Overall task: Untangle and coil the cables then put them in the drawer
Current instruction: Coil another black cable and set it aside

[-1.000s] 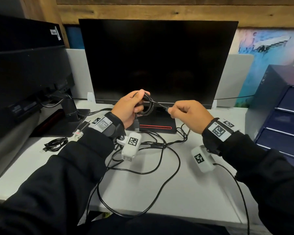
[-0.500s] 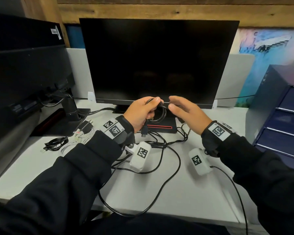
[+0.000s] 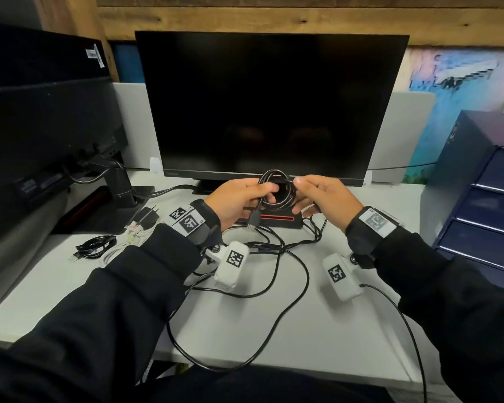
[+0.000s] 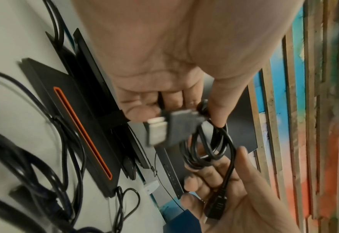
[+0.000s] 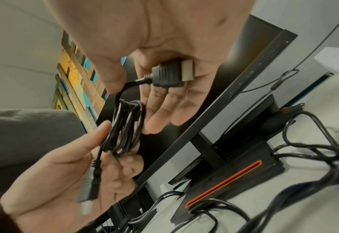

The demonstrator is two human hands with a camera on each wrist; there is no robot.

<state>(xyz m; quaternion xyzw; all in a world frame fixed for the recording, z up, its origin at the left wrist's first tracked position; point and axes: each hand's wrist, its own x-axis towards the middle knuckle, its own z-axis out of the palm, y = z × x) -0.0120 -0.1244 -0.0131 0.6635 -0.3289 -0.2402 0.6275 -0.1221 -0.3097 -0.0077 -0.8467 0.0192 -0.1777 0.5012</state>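
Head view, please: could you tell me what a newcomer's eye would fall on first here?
The small black coiled cable, held up between the left hand and the right hand just before the big dark flat monitor at the back of the desk. Below the hands, loose black cables sprawl tangled over the white desk, and a dark blue drawer unit stands at the right.

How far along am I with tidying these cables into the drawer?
Done: one small black bundle lies coiled at the desk's left. In hand: a black cable wound into loops, left hand and right hand both gripping it, a plug at each end. Left: the loose black tangle and white cables on the desk; the drawers look closed, nothing stored.
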